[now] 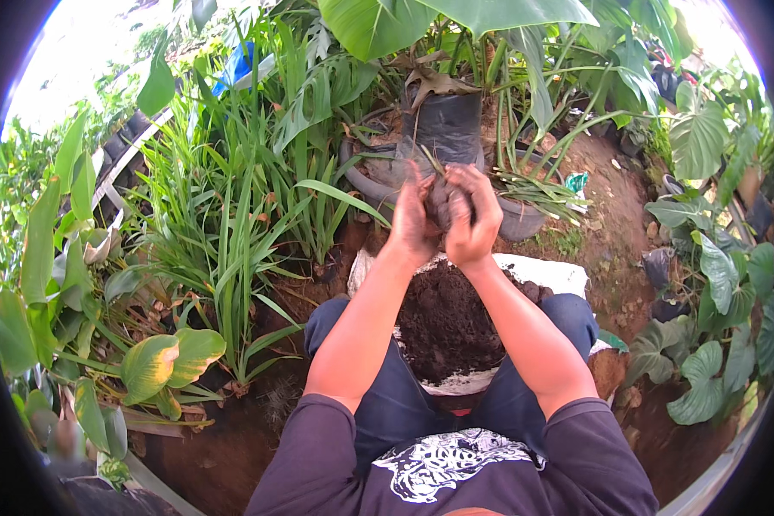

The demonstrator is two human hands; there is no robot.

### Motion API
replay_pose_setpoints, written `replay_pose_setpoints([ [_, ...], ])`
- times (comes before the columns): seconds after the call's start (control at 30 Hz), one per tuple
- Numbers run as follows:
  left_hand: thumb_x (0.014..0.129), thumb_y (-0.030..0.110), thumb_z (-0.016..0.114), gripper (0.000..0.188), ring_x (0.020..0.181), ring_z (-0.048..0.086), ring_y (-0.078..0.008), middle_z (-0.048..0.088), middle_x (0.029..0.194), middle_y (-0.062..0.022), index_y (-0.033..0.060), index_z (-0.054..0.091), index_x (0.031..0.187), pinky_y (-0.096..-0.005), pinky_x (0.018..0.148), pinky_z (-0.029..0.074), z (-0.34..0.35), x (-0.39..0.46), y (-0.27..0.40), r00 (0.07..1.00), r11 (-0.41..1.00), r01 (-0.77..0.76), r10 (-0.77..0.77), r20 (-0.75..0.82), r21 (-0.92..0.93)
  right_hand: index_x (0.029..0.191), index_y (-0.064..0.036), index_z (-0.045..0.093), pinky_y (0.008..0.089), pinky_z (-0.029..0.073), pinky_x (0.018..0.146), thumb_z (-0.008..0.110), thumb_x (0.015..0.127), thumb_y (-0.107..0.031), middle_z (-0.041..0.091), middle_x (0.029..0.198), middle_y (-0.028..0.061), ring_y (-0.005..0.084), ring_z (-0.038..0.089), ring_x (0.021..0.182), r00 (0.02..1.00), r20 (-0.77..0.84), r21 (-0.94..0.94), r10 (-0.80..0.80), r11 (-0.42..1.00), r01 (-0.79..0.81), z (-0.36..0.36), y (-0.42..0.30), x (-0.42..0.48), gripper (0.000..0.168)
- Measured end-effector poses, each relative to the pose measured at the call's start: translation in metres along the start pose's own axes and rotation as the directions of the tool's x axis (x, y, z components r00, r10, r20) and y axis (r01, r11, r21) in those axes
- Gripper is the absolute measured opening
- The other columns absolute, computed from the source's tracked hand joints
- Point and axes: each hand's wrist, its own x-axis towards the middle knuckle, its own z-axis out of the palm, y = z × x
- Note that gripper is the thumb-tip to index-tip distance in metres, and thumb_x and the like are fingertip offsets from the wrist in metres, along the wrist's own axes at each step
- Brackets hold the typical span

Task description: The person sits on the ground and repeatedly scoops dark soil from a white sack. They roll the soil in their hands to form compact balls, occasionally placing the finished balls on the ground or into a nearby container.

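Both of my hands are soiled and cup a dark ball of soil point(440, 200) with a thin green stem point(431, 160) rising out of it. On the ball's left side lies my left hand point(414, 209), its outline blurred. My right hand point(472, 209) wraps the other side with bent fingers. Below them, between my knees, a heap of dark soil point(448, 322) rests on a white sack point(548, 274). Cut green stalks point(542, 193) lie just right of my right hand, across the rim of a black pot.
A black plastic plant bag point(450, 126) stands in a wide dark basin point(361, 177) beyond my hands. Long-leaved plants point(232, 226) crowd the left, and broad-leaved plants point(703, 374) line the right. Large leaves point(380, 26) overhang the top. Bare sloping earth point(619, 245) lies at right.
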Motion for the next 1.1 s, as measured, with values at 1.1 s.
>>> replay_pose_setpoints([
  [1.1, 0.107, 0.032, 0.049, 0.025, 0.107, 0.064, -0.0186, 0.067, 0.111, -0.0015, 0.0121, 0.065, 0.109, -0.0369, 0.097, 0.051, -0.005, 0.006, -0.016, 0.973, 0.986, -0.164, 0.155, -0.173, -0.040, 0.116, 0.004, 0.062, 0.0337, 0.045, 0.103, 0.056, 0.088, -0.008, 0.066, 0.115, 0.0120, 0.0205, 0.061, 0.111, 0.930, 0.229, 0.223, 0.286, 0.915, -0.336, 0.006, 0.015, -0.011, 0.031],
])
